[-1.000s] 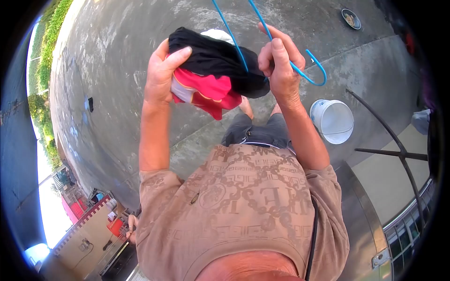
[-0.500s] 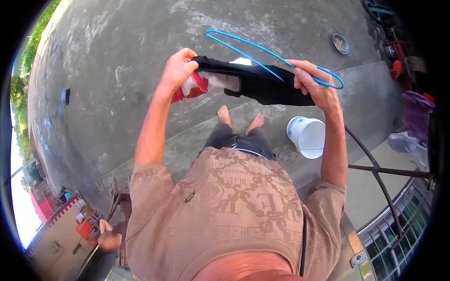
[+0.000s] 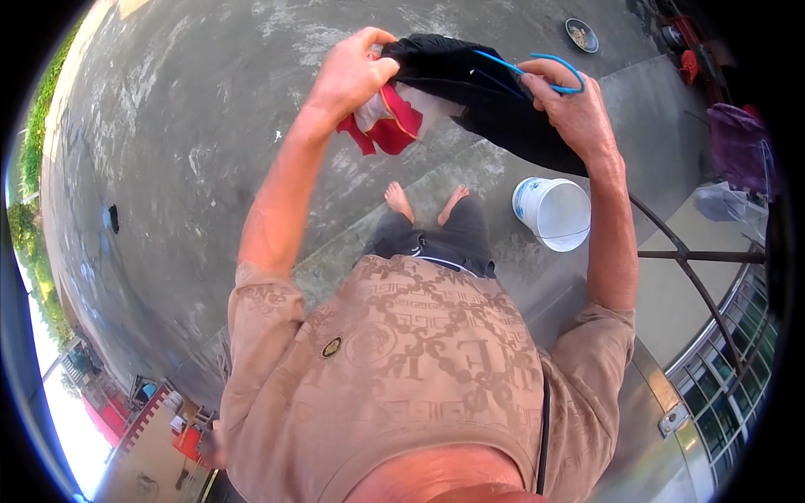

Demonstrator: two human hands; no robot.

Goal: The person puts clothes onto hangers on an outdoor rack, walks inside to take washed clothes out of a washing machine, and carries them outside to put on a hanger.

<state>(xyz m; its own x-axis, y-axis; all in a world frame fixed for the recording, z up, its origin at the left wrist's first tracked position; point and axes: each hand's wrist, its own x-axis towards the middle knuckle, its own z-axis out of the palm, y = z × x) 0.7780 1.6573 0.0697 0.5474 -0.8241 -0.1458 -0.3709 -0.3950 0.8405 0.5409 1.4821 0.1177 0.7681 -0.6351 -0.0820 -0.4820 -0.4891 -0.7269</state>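
Observation:
My left hand [image 3: 356, 74] is closed on the edge of a black garment [image 3: 516, 121] held up in front of me. A red and white part [image 3: 387, 124] with a yellowish trim hangs below that hand. In my right hand [image 3: 574, 105] is a blue clothes hanger [image 3: 499, 61], gripped near its looped end. The hanger's far part goes in at the garment's upper opening and is hidden by the black cloth. The cloth sags between both hands and reaches down past my right wrist.
A white bucket [image 3: 562, 216] stands on the concrete floor right of my feet. Dark metal bars [image 3: 704, 256] and a barred window [image 3: 738, 386] lie at the right. A bowl [image 3: 581, 35] sits farther out, and purple cloth [image 3: 738, 151] hangs at the right edge.
Both hands have risen, carrying the garment higher. The hanger, whose long end stuck out above the cloth, is now mostly inside the garment.

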